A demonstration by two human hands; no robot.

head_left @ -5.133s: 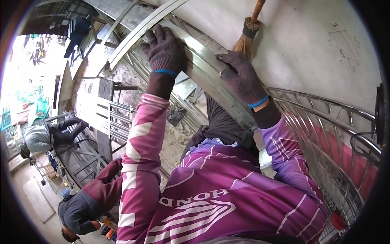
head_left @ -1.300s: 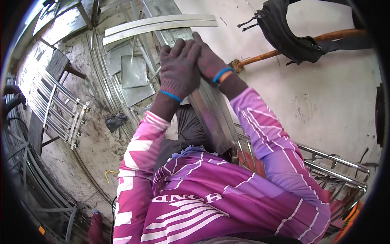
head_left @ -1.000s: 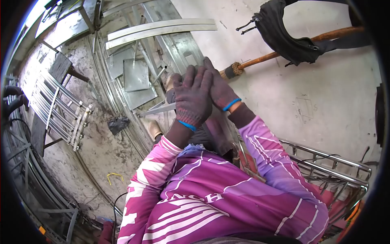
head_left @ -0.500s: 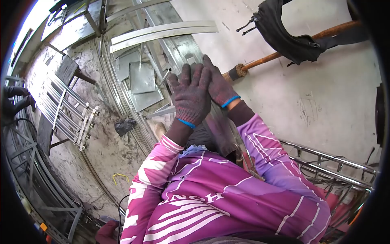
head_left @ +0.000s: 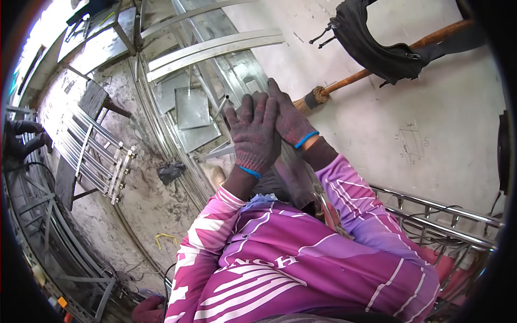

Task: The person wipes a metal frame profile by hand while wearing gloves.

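Note:
Both my hands wear dark knit gloves with blue cuffs. My left hand (head_left: 253,132) lies palm down with its fingers stretched out, on a long grey sheet-metal piece (head_left: 295,180) that runs up from my lap. Close against it, my right hand (head_left: 292,116) rests on the right edge of the same metal, fingers extended upward. Part of the right hand is hidden by the left. Beyond my fingertips, two pale metal strips (head_left: 215,51) lie crosswise over the work. Square metal plates (head_left: 193,107) lie to the left of my left hand.
A wooden-handled broom (head_left: 344,81) leans at the right, near a black bag (head_left: 371,46). Chrome rails (head_left: 441,215) stand at lower right. A bundle of metal tubes (head_left: 91,145) rests on a bench at left. Dark gloved fingers (head_left: 27,137) show at the far left edge.
The view has shifted slightly, so the floor and tubes at left appear a little lower and farther right. Both hands stay on the sheet metal in nearly the same pose.

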